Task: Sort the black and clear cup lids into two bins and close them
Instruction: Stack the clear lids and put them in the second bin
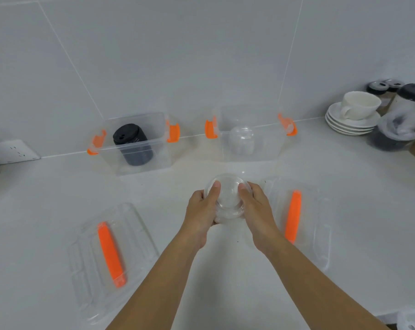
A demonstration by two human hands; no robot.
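1. both hands, left hand (201,208) and right hand (256,206), have their fingers clamped on a short stack of clear round plastic cup lids (229,198), held in front of the clear right-hand bin with orange latches (251,148).
2. best keep the stack square and level, lifting it over that bin's near wall onto the clear lids already inside.
3. left of that bin, the clear left-hand bin with orange latches (159,153) holds a stack of black lids (132,144).
4. two clear bin covers with orange handles, one (109,253) and the other (294,215), lie on the white surface (35,210) nearer the person than that bin; white tiled wall behind.

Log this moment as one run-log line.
both hands grip clear lid stack | black lids in left bin | clear lids in right bin | bins open
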